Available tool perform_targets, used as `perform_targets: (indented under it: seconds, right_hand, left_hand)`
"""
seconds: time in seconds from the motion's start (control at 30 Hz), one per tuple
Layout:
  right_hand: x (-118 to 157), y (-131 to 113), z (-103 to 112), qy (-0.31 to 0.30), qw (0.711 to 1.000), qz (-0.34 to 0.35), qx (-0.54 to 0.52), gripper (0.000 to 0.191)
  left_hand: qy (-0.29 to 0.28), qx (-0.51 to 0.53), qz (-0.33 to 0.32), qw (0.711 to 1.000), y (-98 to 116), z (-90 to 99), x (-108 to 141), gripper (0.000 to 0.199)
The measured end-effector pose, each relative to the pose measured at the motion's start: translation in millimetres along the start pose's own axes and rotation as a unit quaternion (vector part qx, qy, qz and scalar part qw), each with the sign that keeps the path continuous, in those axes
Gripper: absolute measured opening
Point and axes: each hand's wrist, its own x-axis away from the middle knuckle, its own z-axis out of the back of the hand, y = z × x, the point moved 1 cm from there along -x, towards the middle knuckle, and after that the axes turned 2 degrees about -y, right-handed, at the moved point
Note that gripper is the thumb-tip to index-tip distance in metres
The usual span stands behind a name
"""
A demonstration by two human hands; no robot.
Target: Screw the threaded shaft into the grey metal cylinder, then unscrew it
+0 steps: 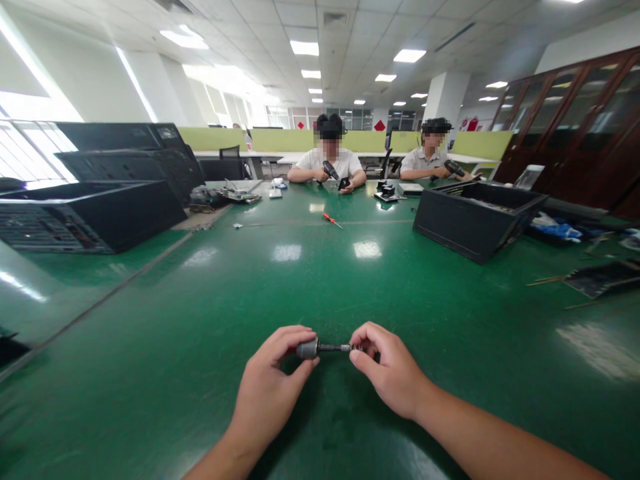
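Observation:
Low over the green table, a dark cylindrical piece like a drill chuck (307, 349) is gripped between the thumb and fingers of my left hand (275, 380). A thin dark shaft (333, 347) with a silvery end sticks out of it to the right, lying level. My right hand (387, 367) pinches the tip of that shaft; a small coiled bit, perhaps a spring, shows at its fingertips. The fingers partly hide both ends.
An orange screwdriver (330, 219) lies farther off on the green table (320, 280). Black computer cases stand left (135, 217) and right (470, 223). Across the table two people hold power drills. Circuit parts (225, 195) lie at back left, a dark panel (610, 277) at right.

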Motion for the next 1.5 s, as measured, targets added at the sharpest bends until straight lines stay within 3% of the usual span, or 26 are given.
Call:
perform_targets:
  seconds: [0.93, 1.03, 1.17, 1.27, 1.33, 1.43, 1.5]
  right_hand:
    - [-2, 6, -1, 0.009, 0.998, 0.001, -0.056, 0.007]
    - [-3, 9, 0, 0.038, 0.993, 0.007, -0.116, 0.018]
    - [-7, 14, 5, 0.129, 0.964, 0.008, -0.233, 0.048]
    - [-10, 17, 5, 0.147, 0.945, -0.028, -0.291, 0.056]
    - [-11, 18, 3, 0.132, 0.944, -0.034, -0.302, 0.058]
    - [-12, 19, 1, 0.11, 0.948, -0.029, -0.298, 0.059]
    - [-13, 20, 0, 0.101, 0.95, -0.026, -0.294, 0.06]
  left_hand:
    - [0.008, -0.008, 0.012, 1.0, -2, 1.7, 0, 0.017]
    - [0.007, 0.004, 0.026, 1.0, -1, 2.9, -1, 0.018]
    - [0.025, -0.017, 0.093, 0.995, -1, 6.6, -1, 0.031]
    - [0.055, -0.007, 0.181, 0.982, -3, 5.9, -3, 0.046]
    - [0.081, 0.093, 0.226, 0.966, -2, 2.7, -7, 0.054]
    - [0.139, 0.259, 0.281, 0.914, 3, 3.2, -13, 0.068]
    - [0.165, 0.303, 0.32, 0.882, 8, 14.6, -12, 0.076]
